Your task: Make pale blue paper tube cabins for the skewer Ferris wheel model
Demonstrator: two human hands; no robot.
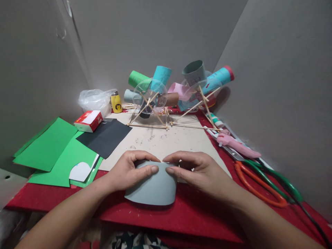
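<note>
A pale grey-blue piece of paper [153, 186], bent into a curve, is held up over the front edge of the table. My left hand [129, 171] pinches its upper edge, thumb on the near face and fingers behind. Close beside it, my right hand [199, 167] pinches the same edge near the right end in the same way. The two thumb tips are a small gap apart. Below the hands, the paper's lower edge hangs free. Beyond them lies a beige board [153, 138] with small dark marks on it.
Stick frames [149, 102] carrying clear discs and coloured paper tubes [160, 77] stand at the back. Green sheets [49, 145], a black sheet [103, 136] and a red box [88, 121] lie left. Scissors [259, 183] and a pink glue gun [238, 143] lie right on the red cloth.
</note>
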